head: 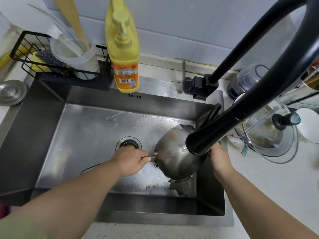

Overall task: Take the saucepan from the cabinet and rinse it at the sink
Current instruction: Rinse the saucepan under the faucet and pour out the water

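A steel saucepan (174,152) hangs tilted over the right side of the steel sink (89,135), its rounded underside turned up toward me. My left hand (129,160) grips its handle where it joins the pan. My right hand (219,158) holds the pan's far right edge, partly hidden behind the black faucet head (205,140), which hangs just above the pan. I cannot tell whether water is running; droplets lie on the sink floor.
The drain (128,144) is left of the pan. A yellow soap bottle (124,49) and a black wire rack (57,62) with sponge and cup stand behind the sink. A glass lid (269,135) and containers crowd the right counter. A steel lid (11,92) lies far left.
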